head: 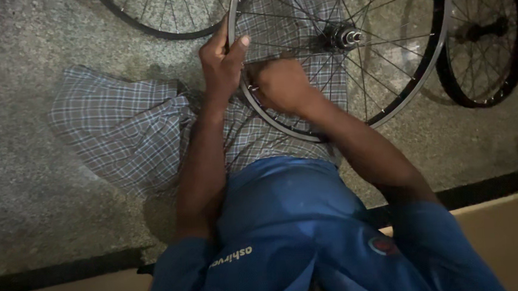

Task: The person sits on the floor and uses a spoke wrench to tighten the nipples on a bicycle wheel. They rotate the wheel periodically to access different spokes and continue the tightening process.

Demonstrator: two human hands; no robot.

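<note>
Head view: left hand (222, 61) is clamping the bicycle wheel rim (441, 38) resting on the lap; right hand (280, 85) is closing around a spoke (299, 17) near the rim, contents unclear. Spoke work underway; next needs steady rim.

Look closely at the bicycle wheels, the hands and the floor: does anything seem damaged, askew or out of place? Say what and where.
Nothing stands out. The left hand grips the rim of the spoked wheel, and the right hand rests at its spokes. The rim looks round, the spokes evenly spaced. Two other wheels lie on the floor.
</note>
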